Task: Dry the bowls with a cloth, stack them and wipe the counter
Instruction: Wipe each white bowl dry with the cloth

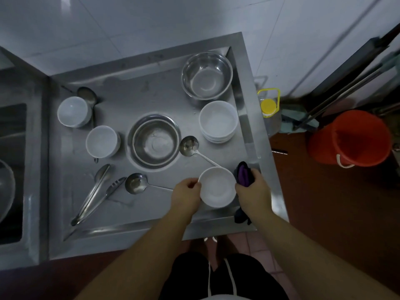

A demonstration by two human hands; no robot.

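A white bowl (217, 187) is held over the near right part of the steel counter (121, 98). My left hand (186, 194) grips its left rim. My right hand (253, 191) is at its right rim and clutches a dark purple cloth (244, 174), whose end hangs below the wrist. A stack of white bowls (218, 121) stands at the right. Two more white bowls (73, 111) (102, 141) sit at the left.
Two steel bowls (207, 75) (155, 142) stand at the back right and the centre. Ladles (188, 146) (136, 183) and tongs (95, 193) lie on the counter. A sink (10, 169) is at the left, a red bucket (348, 138) and a yellow-capped jug (268, 106) on the floor at the right.
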